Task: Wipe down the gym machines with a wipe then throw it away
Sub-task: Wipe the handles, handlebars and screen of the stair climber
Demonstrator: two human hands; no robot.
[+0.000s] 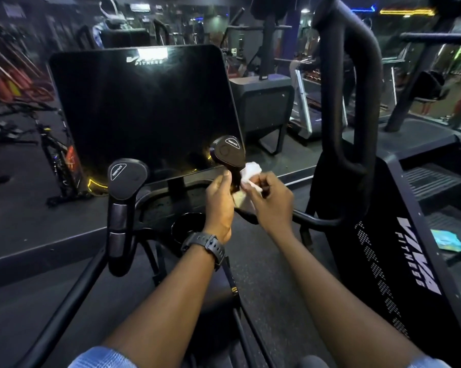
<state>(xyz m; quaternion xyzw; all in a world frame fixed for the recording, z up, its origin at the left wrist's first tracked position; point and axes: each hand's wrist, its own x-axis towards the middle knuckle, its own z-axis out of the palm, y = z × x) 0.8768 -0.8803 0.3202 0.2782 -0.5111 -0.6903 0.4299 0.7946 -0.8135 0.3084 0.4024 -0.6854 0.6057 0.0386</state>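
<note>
A black cardio machine fills the middle, with a large dark console screen and two upright handles topped by flat resistance pads. My left hand, wearing a black watch, grips the stem of the right handle just below its pad. My right hand pinches a crumpled white wipe and holds it against the same stem from the right side. The left handle stands free of both hands.
A black stair machine with white lettering stands close on the right, a tall curved rail rising from it. A blue packet lies on one step. A cup holder sits below the console. More gym machines line the dim background.
</note>
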